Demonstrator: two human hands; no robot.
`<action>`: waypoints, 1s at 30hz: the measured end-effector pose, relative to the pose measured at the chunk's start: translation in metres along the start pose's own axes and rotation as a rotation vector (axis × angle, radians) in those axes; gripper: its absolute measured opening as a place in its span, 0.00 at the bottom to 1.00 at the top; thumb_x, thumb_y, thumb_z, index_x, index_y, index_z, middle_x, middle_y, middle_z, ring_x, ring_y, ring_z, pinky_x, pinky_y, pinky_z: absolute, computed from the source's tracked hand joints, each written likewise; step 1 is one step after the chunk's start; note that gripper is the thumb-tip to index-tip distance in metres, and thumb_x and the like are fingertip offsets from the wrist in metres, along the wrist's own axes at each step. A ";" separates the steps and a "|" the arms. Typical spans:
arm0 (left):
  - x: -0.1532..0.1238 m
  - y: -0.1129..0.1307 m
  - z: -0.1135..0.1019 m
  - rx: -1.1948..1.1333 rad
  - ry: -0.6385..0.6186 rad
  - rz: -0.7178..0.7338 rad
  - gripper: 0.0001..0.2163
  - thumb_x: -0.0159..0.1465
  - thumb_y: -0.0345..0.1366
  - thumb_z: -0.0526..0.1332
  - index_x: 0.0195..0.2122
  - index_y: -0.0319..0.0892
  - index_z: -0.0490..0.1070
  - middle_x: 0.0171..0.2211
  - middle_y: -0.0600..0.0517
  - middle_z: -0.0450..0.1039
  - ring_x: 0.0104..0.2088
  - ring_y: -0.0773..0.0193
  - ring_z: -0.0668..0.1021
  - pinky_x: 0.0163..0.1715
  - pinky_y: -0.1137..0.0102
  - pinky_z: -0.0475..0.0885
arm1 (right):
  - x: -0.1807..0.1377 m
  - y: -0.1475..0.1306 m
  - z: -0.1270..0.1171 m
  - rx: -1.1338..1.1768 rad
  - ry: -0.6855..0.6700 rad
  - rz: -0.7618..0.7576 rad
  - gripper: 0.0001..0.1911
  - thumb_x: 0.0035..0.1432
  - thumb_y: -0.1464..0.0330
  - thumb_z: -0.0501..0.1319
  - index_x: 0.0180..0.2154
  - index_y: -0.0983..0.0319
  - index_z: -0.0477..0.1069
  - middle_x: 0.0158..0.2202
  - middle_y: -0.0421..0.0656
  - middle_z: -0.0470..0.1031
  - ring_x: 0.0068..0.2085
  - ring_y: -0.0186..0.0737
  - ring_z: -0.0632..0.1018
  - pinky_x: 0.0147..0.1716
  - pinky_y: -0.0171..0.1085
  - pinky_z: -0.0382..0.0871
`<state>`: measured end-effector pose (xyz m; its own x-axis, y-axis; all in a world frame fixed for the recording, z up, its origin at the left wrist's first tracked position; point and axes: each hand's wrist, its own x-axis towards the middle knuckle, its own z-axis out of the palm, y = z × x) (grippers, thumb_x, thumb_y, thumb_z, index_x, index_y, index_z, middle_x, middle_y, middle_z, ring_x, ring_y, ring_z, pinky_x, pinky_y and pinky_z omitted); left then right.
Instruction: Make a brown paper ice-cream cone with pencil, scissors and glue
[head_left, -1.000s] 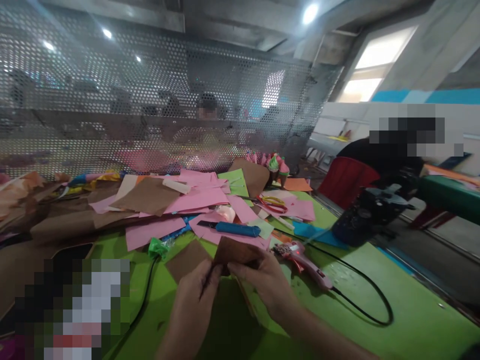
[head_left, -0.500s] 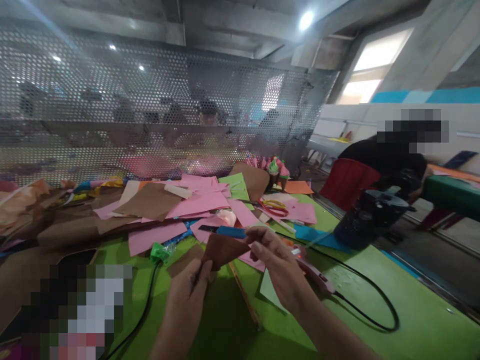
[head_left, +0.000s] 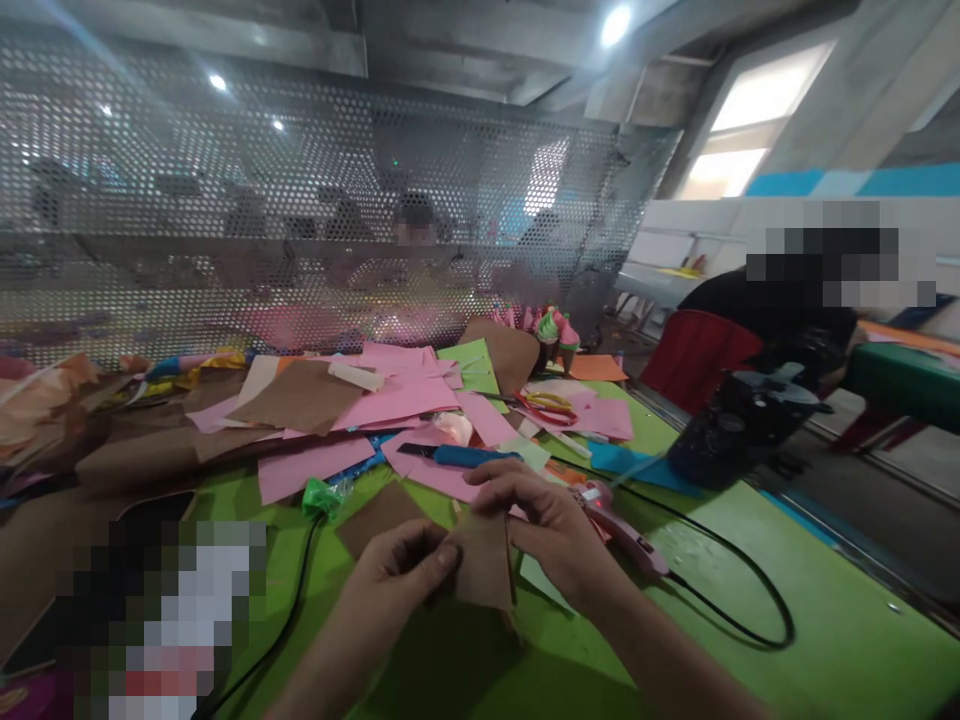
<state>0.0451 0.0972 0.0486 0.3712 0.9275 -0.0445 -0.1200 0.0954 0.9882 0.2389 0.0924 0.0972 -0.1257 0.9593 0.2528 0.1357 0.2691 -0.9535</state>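
Observation:
My left hand (head_left: 405,570) pinches a piece of brown paper (head_left: 484,575) at its left edge, thumb in front. At the paper's top and right edge, my right hand (head_left: 544,510) grips it with curled fingers; part of that grip is hidden. The paper is held just above the green tabletop (head_left: 442,670). Another brown sheet (head_left: 382,515) lies flat behind my left hand. A blue-handled cutter (head_left: 472,456) rests just beyond my right fingers. To the right of that hand lies a pink glue gun (head_left: 626,530) with a small red light and a black cable.
Pink sheets (head_left: 401,400) and brown sheets (head_left: 300,395) are heaped along the back. Red and yellow scissors (head_left: 547,407) lie on them, near paper ice-cream cones (head_left: 551,335). A perforated metal screen (head_left: 300,250) stands behind. A person (head_left: 772,290) sits at right, beyond a dark jug (head_left: 742,430).
The brown paper has come down and towards me and turned, so its broad face now shows. Both hands moved lower, and the right hand shifted onto its top edge.

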 end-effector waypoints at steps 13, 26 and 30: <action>0.004 0.001 -0.001 0.134 -0.015 0.077 0.16 0.60 0.48 0.64 0.25 0.40 0.70 0.21 0.54 0.67 0.25 0.66 0.68 0.25 0.74 0.61 | 0.002 0.011 0.009 0.108 0.057 0.195 0.12 0.51 0.61 0.69 0.27 0.63 0.73 0.24 0.37 0.70 0.27 0.33 0.69 0.28 0.33 0.62; 0.003 0.013 -0.008 0.113 0.014 0.031 0.15 0.62 0.48 0.61 0.26 0.41 0.68 0.20 0.57 0.65 0.21 0.69 0.65 0.21 0.75 0.57 | 0.006 0.003 0.003 0.234 0.253 0.220 0.16 0.47 0.57 0.72 0.28 0.63 0.75 0.26 0.38 0.73 0.27 0.33 0.71 0.27 0.32 0.64; 0.002 0.013 -0.009 0.130 0.017 0.016 0.13 0.63 0.43 0.59 0.24 0.42 0.67 0.19 0.58 0.63 0.21 0.69 0.65 0.21 0.75 0.57 | 0.007 0.005 -0.001 0.247 0.288 0.211 0.14 0.48 0.59 0.71 0.28 0.62 0.75 0.26 0.38 0.73 0.27 0.34 0.71 0.28 0.33 0.65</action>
<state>0.0361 0.1030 0.0600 0.3548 0.9344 -0.0301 -0.0051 0.0341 0.9994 0.2401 0.1006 0.0947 0.1641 0.9851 0.0504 -0.1143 0.0698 -0.9910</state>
